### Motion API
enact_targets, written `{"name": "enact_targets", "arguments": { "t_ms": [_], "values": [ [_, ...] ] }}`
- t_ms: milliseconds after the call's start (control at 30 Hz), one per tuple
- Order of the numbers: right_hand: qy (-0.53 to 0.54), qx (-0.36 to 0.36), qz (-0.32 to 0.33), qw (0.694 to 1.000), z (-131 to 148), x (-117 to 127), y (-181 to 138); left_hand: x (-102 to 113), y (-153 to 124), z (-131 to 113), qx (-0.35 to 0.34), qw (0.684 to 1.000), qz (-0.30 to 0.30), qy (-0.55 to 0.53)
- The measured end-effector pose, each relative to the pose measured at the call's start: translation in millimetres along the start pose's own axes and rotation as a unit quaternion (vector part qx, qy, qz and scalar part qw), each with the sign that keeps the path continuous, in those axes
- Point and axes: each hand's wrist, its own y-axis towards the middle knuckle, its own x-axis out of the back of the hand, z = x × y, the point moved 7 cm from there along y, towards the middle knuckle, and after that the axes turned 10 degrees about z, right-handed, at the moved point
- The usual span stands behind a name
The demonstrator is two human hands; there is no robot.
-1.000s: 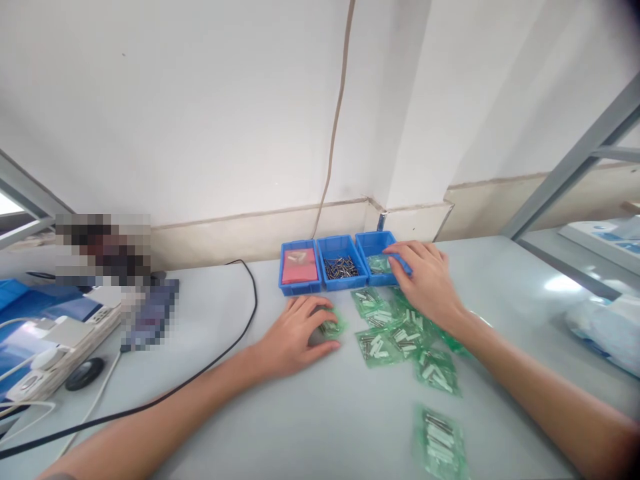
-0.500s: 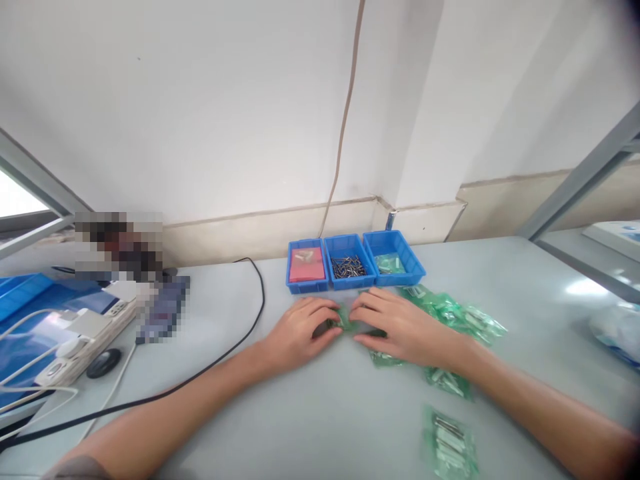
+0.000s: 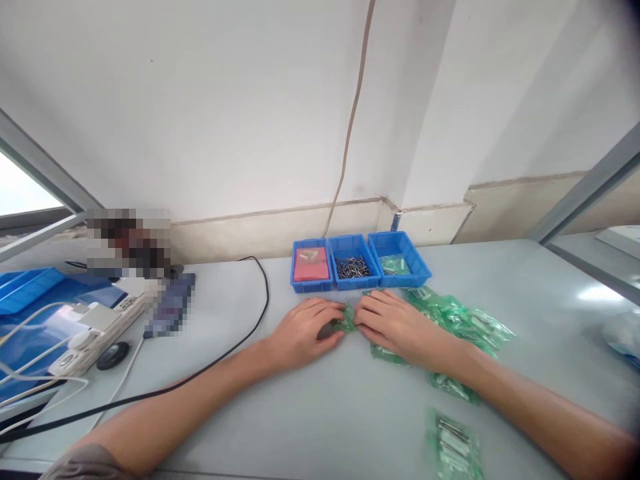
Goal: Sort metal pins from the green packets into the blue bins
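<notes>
My left hand [image 3: 305,330] and my right hand [image 3: 395,325] meet on the grey table [image 3: 310,413], both with fingers curled on a small green bag [image 3: 346,319] of metal parts held between them. My right hand and wrist lie over a pile of green bags [image 3: 463,321]. One more green bag [image 3: 453,445] lies apart near the front edge. Behind the hands stand three blue bins in a row: the left bin [image 3: 311,265] has a red sheet, the middle bin [image 3: 353,267] holds several metal pins, the right bin [image 3: 400,263] holds a green bag.
A black cable [image 3: 220,353] curves across the table on the left. A white power strip [image 3: 95,333] with plugs and a blue tray [image 3: 25,290] sit at the far left. A beige cable [image 3: 350,133] runs down the wall. A metal frame post [image 3: 585,193] rises at the right.
My right hand left the right blue bin and came back to the left, joining my left hand on the small green bag. My left hand stayed almost in place.
</notes>
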Motion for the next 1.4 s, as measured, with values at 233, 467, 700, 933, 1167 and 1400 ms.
{"name": "enact_targets", "arguments": {
  "t_ms": [233, 467, 700, 933, 1167, 1400],
  "values": [
    [-0.015, -0.003, -0.007, 1.000, 2.8, 1.4, 0.9, 0.5, -0.6, -1.4, 0.001, 1.000, -0.002, 0.017],
    [-0.009, -0.007, -0.032, 0.999, 5.2, 6.8, 0.7, 3.7, -3.9, 2.5, 0.046, 0.999, -0.008, -0.013],
    [0.111, -0.040, -0.073, 0.990, -0.4, 16.0, -2.5, 7.6, -2.2, 3.0, 0.047, 0.999, -0.012, -0.021],
    [0.087, -0.030, -0.072, 0.993, 4.3, 15.8, -1.4, 7.7, -1.9, 0.9, 0.013, 0.999, -0.038, -0.008],
    [0.089, -0.015, -0.064, 0.994, 5.3, 12.1, -0.8, 8.9, -1.9, -2.2, -0.004, 0.999, -0.038, 0.004],
    [0.100, -0.003, -0.063, 0.993, 5.6, 8.8, -1.1, 9.1, 0.9, -4.7, -0.004, 1.000, -0.016, -0.010]
  ]
}}
